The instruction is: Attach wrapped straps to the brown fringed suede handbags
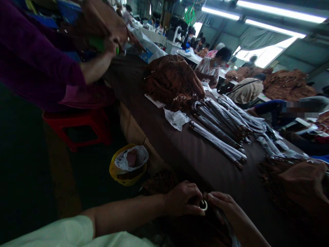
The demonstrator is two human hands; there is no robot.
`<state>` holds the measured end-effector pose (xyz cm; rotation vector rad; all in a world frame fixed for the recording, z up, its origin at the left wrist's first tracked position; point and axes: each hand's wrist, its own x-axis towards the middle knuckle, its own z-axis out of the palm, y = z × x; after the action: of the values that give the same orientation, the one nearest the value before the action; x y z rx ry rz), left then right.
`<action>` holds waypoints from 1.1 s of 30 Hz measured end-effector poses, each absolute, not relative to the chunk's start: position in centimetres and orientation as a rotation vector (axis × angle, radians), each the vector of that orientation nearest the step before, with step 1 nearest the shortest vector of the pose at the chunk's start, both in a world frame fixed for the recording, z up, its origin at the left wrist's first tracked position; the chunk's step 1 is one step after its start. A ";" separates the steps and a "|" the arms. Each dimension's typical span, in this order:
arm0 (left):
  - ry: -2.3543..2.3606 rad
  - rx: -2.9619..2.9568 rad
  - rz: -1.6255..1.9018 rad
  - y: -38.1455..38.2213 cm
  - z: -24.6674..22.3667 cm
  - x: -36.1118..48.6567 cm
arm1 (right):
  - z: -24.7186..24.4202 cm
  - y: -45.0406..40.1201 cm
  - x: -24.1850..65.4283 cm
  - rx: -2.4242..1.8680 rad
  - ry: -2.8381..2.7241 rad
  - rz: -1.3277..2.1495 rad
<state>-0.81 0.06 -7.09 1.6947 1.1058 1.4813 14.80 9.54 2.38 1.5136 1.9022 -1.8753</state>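
Note:
Low in the picture, my left hand (183,199) curls its fingers and thumb around a pale, shiny metal ring (204,206). Close beside it, my right hand (223,201) pinches the end of a dark strap whose plastic-wrapped length (226,224) trails down below the hand. The strap end lies at the ring; whether it passes through is too dark to tell. Under my hands is dark material, hard to make out. Brown fringed material (160,181) shows just beyond my left wrist.
A cloth-covered table (177,151) carries wrapped straps (218,140), white paper (177,119) and brown fringed bags (172,77). A yellow bin (113,168) stands on the floor. On the left, a co-worker in purple (38,58) sits on a red stool (77,120). Others work at the right.

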 end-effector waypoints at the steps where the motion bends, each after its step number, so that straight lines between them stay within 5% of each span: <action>1: 1.112 1.697 1.467 0.0 -7.1 -0.8 | 2.4 9.6 14.8 1.510 1.890 -1.875; 20: 0.922 1.999 1.337 -1.0 -6.9 -0.9 | 2.4 11.8 16.0 0.952 1.776 -1.789; 33: 0.943 1.851 1.346 -1.0 -6.8 -1.8 | 1.5 9.2 17.0 1.046 1.879 -1.850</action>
<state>-1.79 -1.04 -6.82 1.8512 0.9429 1.3457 16.95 9.25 1.46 1.0458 1.8786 -1.8505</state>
